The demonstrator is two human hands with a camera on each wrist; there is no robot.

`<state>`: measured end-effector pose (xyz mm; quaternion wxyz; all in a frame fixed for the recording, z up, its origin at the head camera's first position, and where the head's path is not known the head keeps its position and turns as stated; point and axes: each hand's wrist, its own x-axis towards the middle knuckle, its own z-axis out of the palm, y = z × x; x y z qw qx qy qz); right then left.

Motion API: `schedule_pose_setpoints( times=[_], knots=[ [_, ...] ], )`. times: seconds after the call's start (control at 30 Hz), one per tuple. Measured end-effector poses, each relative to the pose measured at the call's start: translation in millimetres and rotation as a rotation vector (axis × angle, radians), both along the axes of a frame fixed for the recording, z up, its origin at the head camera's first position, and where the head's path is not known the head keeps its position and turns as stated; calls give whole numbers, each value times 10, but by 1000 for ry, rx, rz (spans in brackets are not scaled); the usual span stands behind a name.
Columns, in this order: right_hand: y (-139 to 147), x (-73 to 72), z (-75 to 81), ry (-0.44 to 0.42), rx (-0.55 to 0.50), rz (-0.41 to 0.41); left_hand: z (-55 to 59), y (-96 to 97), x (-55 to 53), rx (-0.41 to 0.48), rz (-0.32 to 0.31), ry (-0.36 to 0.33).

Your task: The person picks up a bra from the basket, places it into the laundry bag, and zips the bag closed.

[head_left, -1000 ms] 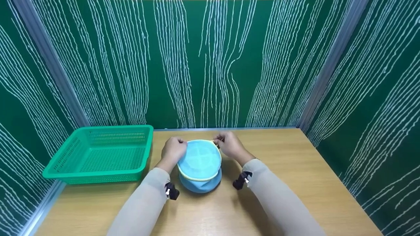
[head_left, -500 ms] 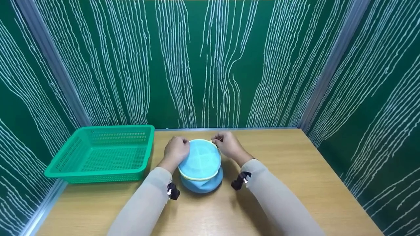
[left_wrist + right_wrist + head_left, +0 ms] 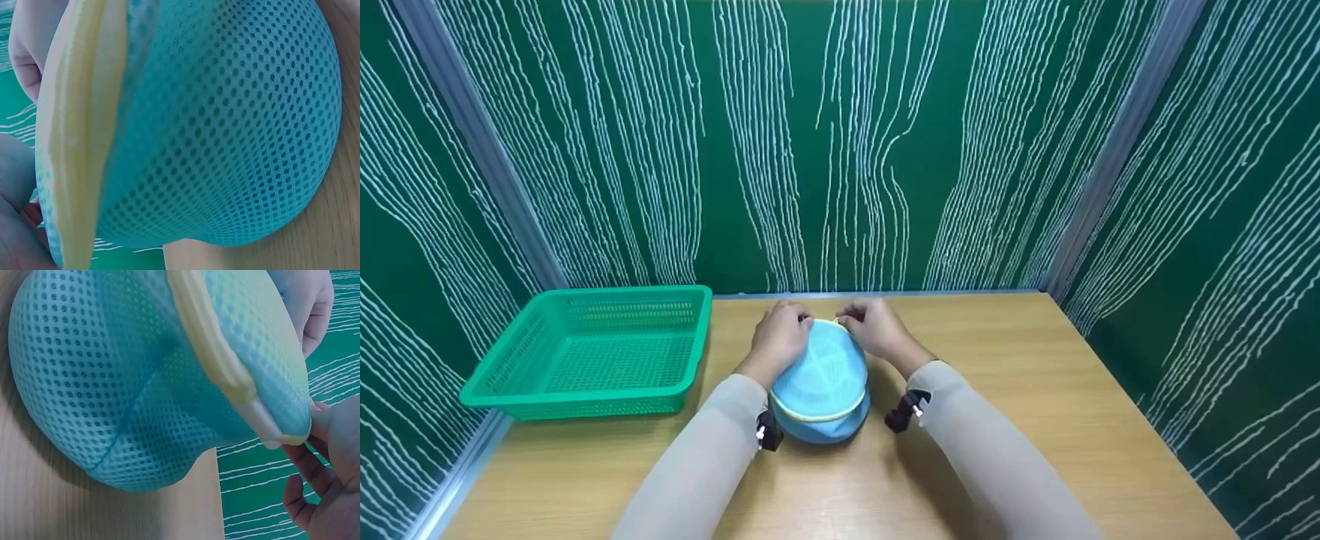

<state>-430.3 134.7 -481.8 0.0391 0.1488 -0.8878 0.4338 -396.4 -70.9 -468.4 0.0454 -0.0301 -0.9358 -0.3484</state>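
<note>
A round blue mesh laundry bag (image 3: 817, 375) with a yellow zipper (image 3: 211, 343) around its top stands on the wooden table. My left hand (image 3: 781, 337) pinches the far left part of the top edge. On the far right of that edge, my right hand (image 3: 877, 330) pinches the zipper's end between thumb and index finger. The lid looks tilted toward the near side. Large round holes show in the mesh body (image 3: 247, 124) in the left wrist view. A crease runs down the bag's side (image 3: 129, 405) in the right wrist view.
A green perforated plastic basket (image 3: 585, 393) stands left of the bag. Dark green panels (image 3: 825, 165) with white wavy lines enclose the table (image 3: 1020, 390) at the back and both sides, joined by grey metal posts (image 3: 1087, 202).
My left hand has slid along the top edge to the right, closer to my right hand. The right hand has shifted slightly left, and the lid's far side looks narrower.
</note>
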Motion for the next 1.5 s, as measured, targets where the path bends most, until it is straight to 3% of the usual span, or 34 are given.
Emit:
schedule_pose_setpoints(
  times=[0.43, 0.73, 1.17, 1.5],
  knots=[
    [-26, 15, -8, -5, 14, 34, -74, -98, -29, 47, 43, -49],
    [7, 9, -51, 97, 62, 66, -109, -170, -33, -17, 92, -15],
    [84, 18, -70, 20, 26, 31, -92, -268, -8, -23, 169, -87],
    [83, 31, -88, 22, -6, 32, -125, -272, 16, 9, 168, -99]
  ],
)
